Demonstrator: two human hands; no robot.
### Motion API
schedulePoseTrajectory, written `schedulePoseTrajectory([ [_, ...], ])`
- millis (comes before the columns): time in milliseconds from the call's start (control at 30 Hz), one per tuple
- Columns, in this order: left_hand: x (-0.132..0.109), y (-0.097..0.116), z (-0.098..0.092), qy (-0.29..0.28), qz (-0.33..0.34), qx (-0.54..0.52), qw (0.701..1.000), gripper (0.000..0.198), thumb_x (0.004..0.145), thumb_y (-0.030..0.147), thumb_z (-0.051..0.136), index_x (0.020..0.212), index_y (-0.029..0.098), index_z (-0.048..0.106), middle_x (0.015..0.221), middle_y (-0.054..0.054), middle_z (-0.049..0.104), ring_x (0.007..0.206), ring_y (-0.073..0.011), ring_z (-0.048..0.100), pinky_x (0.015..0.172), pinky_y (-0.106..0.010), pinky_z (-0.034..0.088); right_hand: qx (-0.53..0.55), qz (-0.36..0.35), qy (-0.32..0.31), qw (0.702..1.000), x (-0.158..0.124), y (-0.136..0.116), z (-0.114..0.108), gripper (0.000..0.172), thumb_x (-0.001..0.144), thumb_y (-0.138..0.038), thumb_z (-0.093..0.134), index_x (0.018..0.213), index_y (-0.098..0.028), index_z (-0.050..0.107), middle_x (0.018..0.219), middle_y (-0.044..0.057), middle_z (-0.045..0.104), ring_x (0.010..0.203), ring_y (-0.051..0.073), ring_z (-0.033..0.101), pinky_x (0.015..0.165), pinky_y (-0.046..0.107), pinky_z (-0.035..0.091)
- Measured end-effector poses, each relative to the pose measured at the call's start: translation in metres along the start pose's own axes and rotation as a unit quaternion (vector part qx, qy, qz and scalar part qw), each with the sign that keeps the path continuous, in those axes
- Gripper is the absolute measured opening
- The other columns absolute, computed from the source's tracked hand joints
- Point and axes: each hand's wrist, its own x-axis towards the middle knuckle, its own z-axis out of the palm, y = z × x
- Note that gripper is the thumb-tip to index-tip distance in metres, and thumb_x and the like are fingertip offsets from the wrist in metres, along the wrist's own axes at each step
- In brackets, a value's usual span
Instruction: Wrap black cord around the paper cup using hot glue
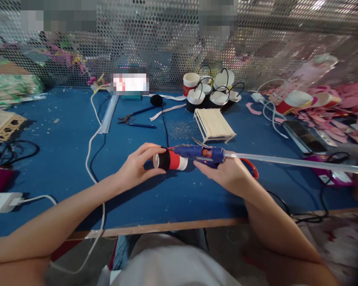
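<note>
My left hand (pixel 140 167) is closed around the base end of a red paper cup (pixel 175 159), which lies on its side above the blue tabletop. Black yarn (pixel 165 159) wraps part of the cup, and its strand runs back to a black yarn ball (pixel 156 100). In my right hand (pixel 226 174) is a blue hot glue gun (pixel 201 152), its nozzle pointing left at the cup near my left fingertips. A long clear glue stick (pixel 286 161) sticks out of the gun's rear. Whether the nozzle touches the cup I cannot tell.
Several cups with black handles (pixel 219 98) stand at the back, behind a small wooden stick rack (pixel 214 124). Blue-handled pliers (pixel 137 119) and glue sticks (pixel 109 113) lie left of them. A white cable (pixel 91 159) crosses the table (pixel 62 159). A phone (pixel 304 137) and pink scraps (pixel 343 107) lie right.
</note>
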Motion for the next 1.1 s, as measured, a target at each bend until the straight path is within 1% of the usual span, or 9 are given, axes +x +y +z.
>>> schedulePoseTrajectory([
  [200, -0.001, 0.0, 0.001, -0.014, 0.052, 0.073, 0.996, 0.046, 0.077, 0.029, 0.066, 0.119, 0.018, 0.049, 0.119, -0.014, 0.052, 0.111, -0.0229, 0.053, 0.092, -0.038, 0.048, 0.022, 0.056, -0.027, 0.998, 0.004, -0.004, -0.001, 0.015, 0.075, -0.034, 0.059, 0.073, -0.019, 0.061, 0.06, 0.002, 0.062, 0.063, 0.018, 0.061, 0.053, 0.026, 0.045],
  [333, 0.0, -0.001, 0.001, -0.011, 0.049, 0.085, 0.995, 0.044, 0.078, 0.029, 0.064, 0.118, 0.018, 0.049, 0.12, -0.014, 0.052, 0.111, -0.0231, 0.053, 0.092, -0.039, 0.048, 0.085, 0.165, -0.061, 0.981, 0.007, -0.002, -0.003, 0.025, 0.074, -0.041, 0.059, 0.067, -0.018, 0.058, 0.048, -0.001, 0.056, 0.042, 0.012, 0.052, 0.042, 0.025, 0.041],
  [400, 0.001, -0.003, 0.0, -0.005, 0.03, 0.08, 0.996, 0.044, 0.078, 0.03, 0.065, 0.118, 0.019, 0.05, 0.12, -0.013, 0.052, 0.11, -0.023, 0.053, 0.092, -0.04, 0.049, 0.137, 0.181, -0.063, 0.972, 0.011, 0.003, -0.006, 0.026, 0.073, -0.042, 0.061, 0.072, -0.017, 0.058, 0.046, -0.003, 0.053, 0.038, 0.01, 0.046, 0.039, 0.024, 0.038],
  [467, 0.001, -0.005, 0.0, 0.004, 0.011, 0.066, 0.998, 0.045, 0.077, 0.032, 0.065, 0.117, 0.02, 0.05, 0.119, -0.013, 0.052, 0.11, -0.0232, 0.054, 0.091, -0.041, 0.05, 0.177, 0.153, -0.035, 0.972, 0.017, 0.012, -0.008, 0.025, 0.072, -0.039, 0.063, 0.079, -0.016, 0.058, 0.047, -0.004, 0.052, 0.039, 0.01, 0.045, 0.04, 0.024, 0.038],
  [567, 0.0, -0.006, 0.0, 0.016, 0.002, 0.045, 0.999, 0.045, 0.077, 0.033, 0.065, 0.118, 0.021, 0.05, 0.118, -0.012, 0.053, 0.109, -0.0234, 0.054, 0.089, -0.042, 0.05, 0.182, 0.123, 0.078, 0.972, 0.03, 0.028, -0.013, 0.027, 0.069, -0.035, 0.067, 0.086, -0.015, 0.058, 0.064, 0.001, 0.062, 0.053, 0.012, 0.054, 0.051, 0.027, 0.043],
  [667, 0.0, -0.004, 0.001, 0.018, 0.012, 0.055, 0.998, 0.043, 0.077, 0.033, 0.065, 0.117, 0.022, 0.05, 0.117, -0.011, 0.053, 0.109, -0.0232, 0.055, 0.09, -0.043, 0.05, 0.069, 0.163, 0.158, 0.972, 0.047, 0.045, -0.02, 0.032, 0.072, -0.039, 0.063, 0.088, -0.012, 0.061, 0.081, 0.01, 0.066, 0.071, 0.02, 0.061, 0.061, 0.031, 0.046],
  [833, -0.001, -0.003, 0.003, 0.027, 0.036, 0.073, 0.996, 0.042, 0.077, 0.032, 0.065, 0.115, 0.022, 0.051, 0.116, -0.011, 0.054, 0.109, -0.0234, 0.055, 0.091, -0.043, 0.049, -0.225, 0.229, 0.111, 0.941, 0.073, 0.066, -0.029, 0.044, 0.083, -0.046, 0.047, 0.089, -0.005, 0.064, 0.086, 0.02, 0.065, 0.083, 0.03, 0.061, 0.07, 0.037, 0.044],
  [1000, -0.002, -0.003, 0.004, 0.026, 0.054, 0.077, 0.995, 0.043, 0.077, 0.03, 0.066, 0.116, 0.021, 0.05, 0.117, -0.011, 0.053, 0.11, -0.0231, 0.054, 0.091, -0.043, 0.049, -0.259, 0.27, 0.091, 0.923, 0.082, 0.073, -0.023, 0.047, 0.083, -0.046, 0.047, 0.091, -0.003, 0.066, 0.091, 0.023, 0.064, 0.089, 0.032, 0.06, 0.073, 0.039, 0.044],
  [1100, -0.001, -0.002, 0.004, 0.027, 0.064, 0.081, 0.994, 0.044, 0.077, 0.03, 0.066, 0.116, 0.021, 0.05, 0.118, -0.012, 0.053, 0.11, -0.0236, 0.054, 0.091, -0.044, 0.049, -0.289, 0.277, 0.121, 0.909, 0.078, 0.063, -0.018, 0.045, 0.082, -0.041, 0.051, 0.099, -0.002, 0.065, 0.111, 0.027, 0.056, 0.106, 0.037, 0.051, 0.081, 0.045, 0.041],
])
